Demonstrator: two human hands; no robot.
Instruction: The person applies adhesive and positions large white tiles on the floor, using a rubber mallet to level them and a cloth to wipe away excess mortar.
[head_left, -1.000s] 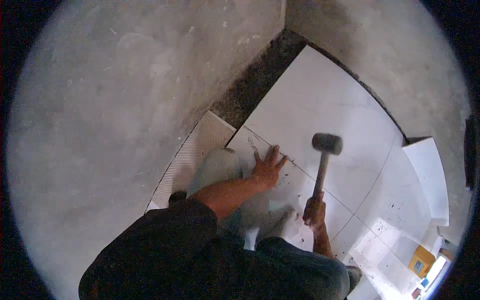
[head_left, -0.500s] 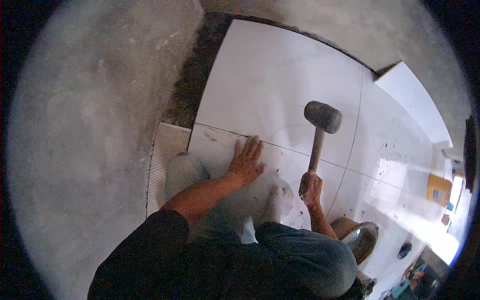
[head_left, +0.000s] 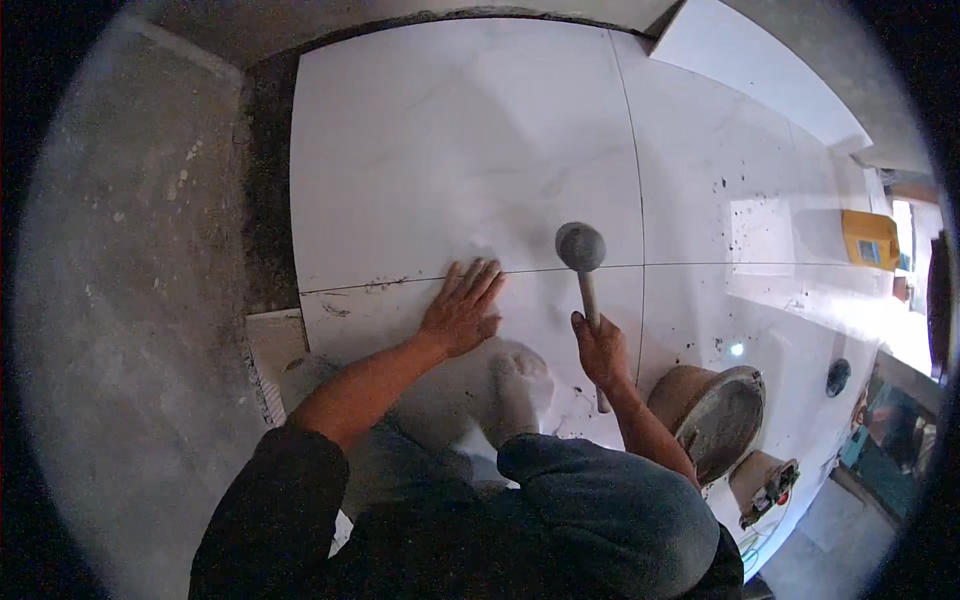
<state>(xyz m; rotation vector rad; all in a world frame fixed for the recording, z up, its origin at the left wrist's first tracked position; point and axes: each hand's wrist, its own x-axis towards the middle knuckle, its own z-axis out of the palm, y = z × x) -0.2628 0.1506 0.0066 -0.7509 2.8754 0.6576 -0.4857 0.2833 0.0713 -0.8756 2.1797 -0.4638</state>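
A rubber mallet (head_left: 581,247) is seen at the centre of the view, its dark round head set on or just above the seam between two large white floor tiles; contact cannot be told. The wooden handle runs down toward 6 o'clock into the right hand (head_left: 601,350), whose fingers are clamped around the shaft. At 9 o'clock from the mallet head, the left hand (head_left: 462,310) is pressed flat on the near tile (head_left: 380,320), fingers spread apart, fingertips reaching the seam. The far tile (head_left: 450,150) lies beyond at 12 o'clock, bordered at its left by a dark strip of mortar bed (head_left: 265,190), with bare grey concrete floor (head_left: 130,300) further out at 9 o'clock. A white-socked foot (head_left: 515,385) is noted between the forearms. At 4 o'clock from the right hand a dirty round bucket (head_left: 715,415) stands on the tiles. A yellow box (head_left: 868,240) is seen far out at 3 o'clock.
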